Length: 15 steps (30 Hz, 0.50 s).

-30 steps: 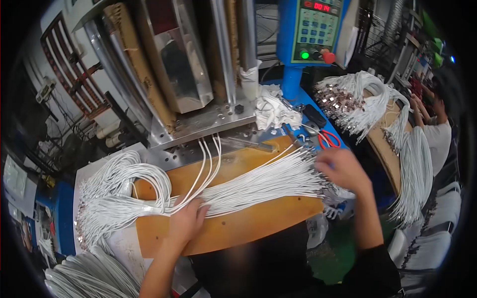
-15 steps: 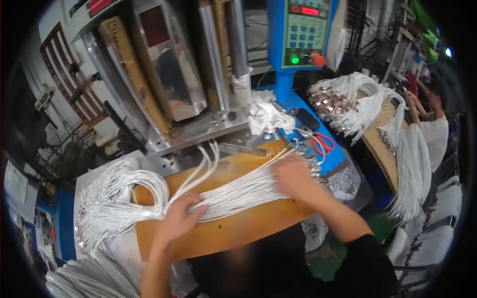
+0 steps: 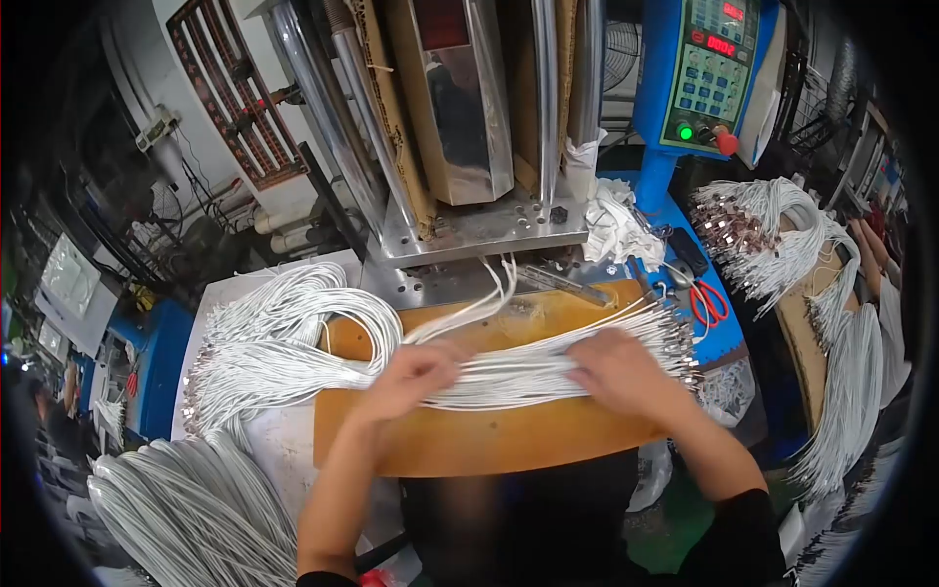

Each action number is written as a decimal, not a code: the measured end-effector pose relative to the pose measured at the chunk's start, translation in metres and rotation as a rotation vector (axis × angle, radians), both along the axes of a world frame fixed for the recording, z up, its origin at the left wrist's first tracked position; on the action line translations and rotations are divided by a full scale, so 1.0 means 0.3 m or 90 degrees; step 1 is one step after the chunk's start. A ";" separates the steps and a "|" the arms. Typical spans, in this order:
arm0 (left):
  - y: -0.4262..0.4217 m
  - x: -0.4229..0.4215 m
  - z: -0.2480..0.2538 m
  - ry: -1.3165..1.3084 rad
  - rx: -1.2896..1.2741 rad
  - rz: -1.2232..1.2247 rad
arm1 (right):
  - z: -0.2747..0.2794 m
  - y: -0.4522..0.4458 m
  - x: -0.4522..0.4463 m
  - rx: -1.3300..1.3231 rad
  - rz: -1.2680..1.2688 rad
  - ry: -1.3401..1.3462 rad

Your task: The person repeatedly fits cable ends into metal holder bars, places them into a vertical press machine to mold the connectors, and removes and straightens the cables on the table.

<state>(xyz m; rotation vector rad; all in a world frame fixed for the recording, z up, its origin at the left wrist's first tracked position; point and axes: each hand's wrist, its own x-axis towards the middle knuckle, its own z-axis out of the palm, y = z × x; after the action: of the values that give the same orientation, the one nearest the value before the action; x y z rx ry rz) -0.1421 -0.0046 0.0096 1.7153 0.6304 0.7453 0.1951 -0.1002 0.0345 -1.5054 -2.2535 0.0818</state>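
A flat bundle of white cables (image 3: 518,380) lies across the brown board (image 3: 489,440) in front of me. Metal connectors (image 3: 685,344) crowd its right end. My left hand (image 3: 416,380) is closed at the bundle's left part, thumb against curled fingers, slightly blurred. Over the right part of the same bundle is my right hand (image 3: 626,372), its fingers bent down around the cables and their tips partly hidden. A few loose cables (image 3: 504,289) rise from beside my left hand toward the metal press. To the left, the cables join a thick looped bunch (image 3: 303,333).
The metal press (image 3: 479,230) stands behind the board. Right of it are a blue control panel (image 3: 709,88), crumpled white cloth (image 3: 621,230) and red-handled scissors (image 3: 706,303). Coiled cables (image 3: 186,489) lie front left; more cables (image 3: 831,391) hang at right near another person.
My view has swung, so the scene sits farther right. My right hand has moved from near the connector ends back along the cables toward my left hand, which stays at the bundle's left part.
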 end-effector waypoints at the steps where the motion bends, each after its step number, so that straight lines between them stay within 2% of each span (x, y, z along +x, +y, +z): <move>1: 0.022 -0.047 0.008 -0.200 -0.113 -0.073 | -0.005 0.006 0.000 -0.035 -0.006 -0.032; 2: 0.025 -0.092 0.021 -0.198 -0.113 -0.072 | -0.011 0.014 -0.002 -0.072 -0.010 -0.066; 4: -0.013 -0.165 0.078 -0.299 -0.305 -0.214 | -0.023 0.027 -0.010 -0.109 -0.002 -0.098; 6: -0.089 -0.106 0.082 0.166 -0.269 -0.235 | -0.034 0.021 0.009 0.004 -0.033 -0.080; 7: -0.152 -0.007 0.069 0.181 -0.200 -0.307 | -0.032 0.020 0.011 0.060 -0.044 -0.074; 8: -0.195 0.102 0.037 0.147 -0.205 -0.336 | -0.019 0.022 -0.013 0.061 -0.030 -0.081; 9: -0.238 0.211 0.005 0.113 -0.211 -0.365 | 0.001 0.018 -0.057 0.048 0.069 -0.096; 10: -0.251 0.278 -0.021 0.028 -0.291 -0.355 | 0.021 0.012 -0.098 0.033 0.165 -0.111; 11: -0.245 0.307 -0.011 0.023 -0.287 -0.352 | 0.036 0.014 -0.116 0.019 0.257 -0.126; 12: -0.230 0.331 0.016 0.026 -0.332 -0.299 | 0.044 0.032 -0.091 0.022 0.257 -0.132; 14: -0.195 0.374 0.065 0.031 -0.425 -0.197 | 0.056 0.089 0.017 -0.009 0.026 0.049; 15: -0.169 0.395 0.071 0.026 -0.420 -0.200 | 0.077 0.107 0.036 -0.021 -0.089 0.139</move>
<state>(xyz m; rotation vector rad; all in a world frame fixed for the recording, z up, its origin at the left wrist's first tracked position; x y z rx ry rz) -0.0235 -0.0552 0.0309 1.1756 0.5383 0.2356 0.2058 -0.0680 0.0577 -1.5848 -1.9807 0.2313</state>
